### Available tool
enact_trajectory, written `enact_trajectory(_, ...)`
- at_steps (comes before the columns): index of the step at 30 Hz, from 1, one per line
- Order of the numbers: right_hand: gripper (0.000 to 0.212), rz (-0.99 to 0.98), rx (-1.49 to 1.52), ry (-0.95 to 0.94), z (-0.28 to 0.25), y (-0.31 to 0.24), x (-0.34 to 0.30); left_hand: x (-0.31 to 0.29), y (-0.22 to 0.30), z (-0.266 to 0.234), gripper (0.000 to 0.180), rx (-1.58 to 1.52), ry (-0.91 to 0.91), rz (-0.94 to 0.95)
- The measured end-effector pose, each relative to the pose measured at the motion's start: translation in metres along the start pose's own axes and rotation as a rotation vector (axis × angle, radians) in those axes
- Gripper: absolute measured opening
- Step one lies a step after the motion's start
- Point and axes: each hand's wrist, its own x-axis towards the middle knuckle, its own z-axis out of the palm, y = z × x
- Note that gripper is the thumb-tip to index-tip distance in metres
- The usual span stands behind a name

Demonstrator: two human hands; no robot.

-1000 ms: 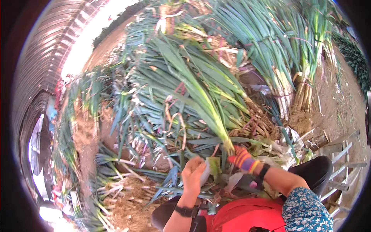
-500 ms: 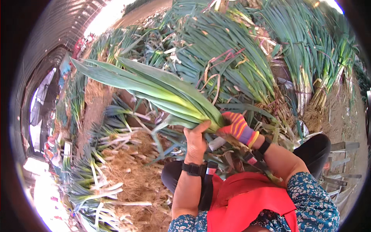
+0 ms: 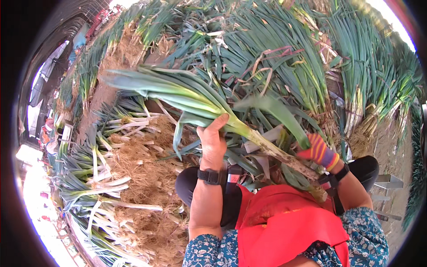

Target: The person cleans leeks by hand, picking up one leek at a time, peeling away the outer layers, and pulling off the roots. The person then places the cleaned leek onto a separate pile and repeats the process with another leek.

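Note:
A large leek (image 3: 201, 100) slants across the middle, with its fan of green leaves to the far left and its roots near my lap. My bare left hand (image 3: 213, 140) is closed around it where the leaves meet the stem. Its long stem is smudged with soil, and the root end hangs just over the red apron (image 3: 289, 218). To the right, my right hand (image 3: 319, 152), in a striped glove, grips the base of a green leek leaf (image 3: 287, 116). That leaf stands apart from the stem, its tip blurred by motion.
Loose leeks (image 3: 95, 155) with pale stems and brown roots (image 3: 142, 178) lie heaped at left. Big tied bundles of leeks (image 3: 284, 58) fill the far side and right. Loose leaves lie under my hands. A metal stand (image 3: 389, 181) is beside my right knee.
My right hand has moved right and toward me, drawing a leaf away from the leek. More of the stem shows. My left hand, still gripping the leek, has shifted slightly left.

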Motion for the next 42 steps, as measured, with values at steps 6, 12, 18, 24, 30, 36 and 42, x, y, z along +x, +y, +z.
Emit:
enact_trajectory(6, 0.065, 0.433, -0.502, -0.96, 0.039, 0.141, -0.124, -0.001, -0.012, 0.013, 0.043, -0.066, -0.005, 0.05)
enact_trajectory(12, 0.069, -0.036, 0.133, -0.033, 0.011, 0.012, -0.008, -0.017, -0.021, 0.03, 0.041, -0.074, -0.087, 0.031)
enact_trajectory(18, 0.06, 0.39, 0.754, -0.264, 0.103, 0.011, -0.034, -0.016, -0.032, 0.05, 0.037, -0.109, -0.17, -0.092)
enact_trajectory(24, 0.048, 0.52, 0.432, 0.023, 0.078, -0.027, -0.002, -0.022, -0.048, 0.062, 0.018, -0.101, 0.094, -0.031)
enact_trajectory(30, 0.039, 0.393, 0.993, 0.006, 0.032, -0.035, 0.009, -0.067, -0.083, 0.044, 0.019, 0.416, -0.362, -0.454)
enact_trajectory(36, 0.03, 0.484, 1.322, -0.277, -0.002, -0.063, 0.002, -0.082, -0.094, 0.014, 0.041, 0.803, -0.63, -0.515)
enact_trajectory(42, 0.015, 0.552, 1.326, -0.562, -0.045, -0.074, -0.01, -0.064, 0.006, 0.031, 0.043, 0.804, -0.052, 0.56)
